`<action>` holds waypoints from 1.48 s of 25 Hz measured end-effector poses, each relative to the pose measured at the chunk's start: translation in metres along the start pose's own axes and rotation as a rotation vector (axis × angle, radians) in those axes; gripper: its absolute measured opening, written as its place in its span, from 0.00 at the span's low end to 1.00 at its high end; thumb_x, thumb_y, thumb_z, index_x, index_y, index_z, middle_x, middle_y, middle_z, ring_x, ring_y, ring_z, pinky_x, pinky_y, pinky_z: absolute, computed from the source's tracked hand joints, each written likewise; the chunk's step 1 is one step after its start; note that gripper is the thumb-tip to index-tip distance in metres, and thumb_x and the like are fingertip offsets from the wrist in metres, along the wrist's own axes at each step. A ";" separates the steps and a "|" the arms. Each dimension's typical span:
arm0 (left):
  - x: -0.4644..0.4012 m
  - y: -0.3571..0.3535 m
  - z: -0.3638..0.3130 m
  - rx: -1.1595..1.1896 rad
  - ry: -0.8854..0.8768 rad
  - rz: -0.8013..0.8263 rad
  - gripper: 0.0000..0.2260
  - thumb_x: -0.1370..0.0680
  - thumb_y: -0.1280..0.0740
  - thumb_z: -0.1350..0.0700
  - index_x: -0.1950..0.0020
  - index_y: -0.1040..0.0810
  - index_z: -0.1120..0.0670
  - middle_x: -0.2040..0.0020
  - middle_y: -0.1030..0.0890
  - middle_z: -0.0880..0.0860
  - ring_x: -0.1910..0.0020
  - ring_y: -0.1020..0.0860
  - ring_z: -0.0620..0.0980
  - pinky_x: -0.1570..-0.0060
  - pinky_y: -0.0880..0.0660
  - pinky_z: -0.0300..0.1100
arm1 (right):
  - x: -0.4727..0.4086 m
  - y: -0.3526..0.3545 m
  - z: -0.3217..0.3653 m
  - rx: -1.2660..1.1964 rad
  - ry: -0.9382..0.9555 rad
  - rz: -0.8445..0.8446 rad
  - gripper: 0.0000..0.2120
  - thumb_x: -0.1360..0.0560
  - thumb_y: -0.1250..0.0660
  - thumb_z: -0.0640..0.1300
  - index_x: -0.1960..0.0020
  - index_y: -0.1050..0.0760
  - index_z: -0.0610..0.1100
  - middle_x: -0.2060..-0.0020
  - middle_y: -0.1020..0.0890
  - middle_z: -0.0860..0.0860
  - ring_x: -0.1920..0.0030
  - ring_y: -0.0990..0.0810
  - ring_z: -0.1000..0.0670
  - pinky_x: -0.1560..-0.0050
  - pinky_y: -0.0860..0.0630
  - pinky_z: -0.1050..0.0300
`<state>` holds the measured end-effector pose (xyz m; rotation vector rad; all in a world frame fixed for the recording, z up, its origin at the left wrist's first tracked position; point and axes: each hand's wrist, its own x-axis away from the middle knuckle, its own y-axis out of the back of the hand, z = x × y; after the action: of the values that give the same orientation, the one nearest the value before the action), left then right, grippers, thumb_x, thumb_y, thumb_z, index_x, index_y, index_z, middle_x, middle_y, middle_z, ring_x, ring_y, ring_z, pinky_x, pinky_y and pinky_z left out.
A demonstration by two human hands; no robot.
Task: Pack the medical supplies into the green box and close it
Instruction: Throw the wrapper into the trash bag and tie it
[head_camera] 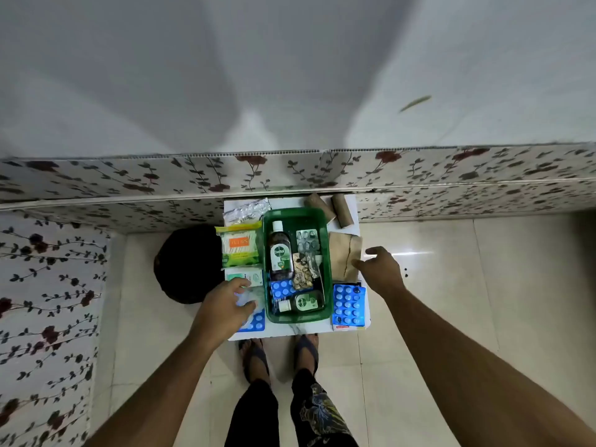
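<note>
The green box point(328, 253) stands open on a small white table point(290, 332). Inside it are two Dettol bottles point(280, 253), a silver blister strip point(306, 238) and a blue pill strip point(280, 288). My left hand point(225, 309) hovers over a clear packet point(250, 298) and a blue pill strip point(256, 321) left of the box, fingers apart. My right hand point(382, 272) is spread beside a tan bandage cloth point(343, 256), its fingertips at the cloth's right edge. Another blue pill strip point(348, 306) lies right of the box.
A cotton-bud pack point(240, 245), a white-green carton point(245, 275) and a foil packet point(245, 209) lie left of the box; two brown rolls point(332, 208) lie behind it. A black round object point(188, 264) sits left of the table. Flowered wall panels run behind. My feet point(280, 356) stand at the front edge.
</note>
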<state>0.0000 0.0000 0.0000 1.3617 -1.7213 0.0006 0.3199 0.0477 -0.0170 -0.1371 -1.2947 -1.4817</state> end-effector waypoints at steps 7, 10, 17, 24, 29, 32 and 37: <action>-0.008 -0.020 0.012 -0.373 -0.133 -0.092 0.23 0.33 0.24 0.50 0.39 0.24 0.48 0.47 0.23 0.49 0.50 0.22 0.51 0.56 0.23 0.46 | -0.009 -0.023 -0.003 -0.085 -0.041 -0.071 0.21 0.28 0.29 0.48 0.37 0.28 0.44 0.57 0.18 0.51 0.61 0.21 0.51 0.64 0.27 0.58; -0.010 -0.022 0.014 -0.427 -0.155 -0.115 0.18 0.30 0.28 0.55 0.41 0.23 0.50 0.49 0.21 0.51 0.50 0.21 0.54 0.57 0.23 0.46 | -0.012 -0.025 -0.008 -0.127 -0.072 -0.143 0.16 0.27 0.31 0.43 0.40 0.25 0.44 0.64 0.20 0.55 0.61 0.19 0.50 0.63 0.21 0.54; -0.004 -0.026 0.011 -0.305 -0.150 -0.166 0.13 0.29 0.33 0.61 0.47 0.17 0.54 0.52 0.18 0.54 0.55 0.20 0.54 0.60 0.26 0.41 | -0.005 -0.016 -0.011 -0.206 -0.019 -0.115 0.02 0.27 0.29 0.41 0.55 0.21 0.44 0.59 0.16 0.49 0.63 0.19 0.51 0.63 0.24 0.58; 0.024 0.029 0.002 0.173 0.054 -0.178 0.03 0.29 0.32 0.66 0.60 0.22 0.59 0.62 0.19 0.56 0.64 0.23 0.49 0.66 0.30 0.39 | 0.047 0.032 0.019 -0.355 0.098 -0.224 0.07 0.28 0.30 0.38 0.61 0.24 0.48 0.61 0.17 0.48 0.55 0.17 0.43 0.50 0.21 0.47; 0.021 0.094 0.029 0.395 0.127 -0.301 0.01 0.31 0.33 0.61 0.61 0.23 0.58 0.67 0.20 0.53 0.66 0.24 0.50 0.62 0.29 0.45 | 0.112 0.017 0.107 -0.431 0.309 -0.126 0.09 0.28 0.28 0.36 0.62 0.23 0.48 0.64 0.17 0.49 0.60 0.19 0.46 0.55 0.24 0.51; -0.001 0.115 0.063 0.389 0.164 -0.300 0.03 0.26 0.34 0.65 0.60 0.23 0.59 0.66 0.21 0.56 0.67 0.24 0.49 0.65 0.28 0.42 | 0.131 -0.046 0.148 -0.381 0.381 -0.037 0.05 0.29 0.27 0.37 0.60 0.21 0.44 0.64 0.16 0.48 0.63 0.18 0.48 0.59 0.23 0.54; -0.100 0.128 0.176 0.421 0.213 -0.311 0.02 0.26 0.33 0.62 0.58 0.22 0.60 0.60 0.19 0.63 0.60 0.20 0.57 0.57 0.21 0.52 | 0.113 -0.221 0.204 -0.079 0.486 -0.053 0.02 0.29 0.29 0.41 0.57 0.19 0.44 0.64 0.15 0.49 0.61 0.16 0.47 0.60 0.22 0.54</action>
<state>-0.2128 0.0387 -0.1021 1.8550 -1.3620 0.3380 0.0015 0.0835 0.0020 0.1984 -0.8519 -1.4941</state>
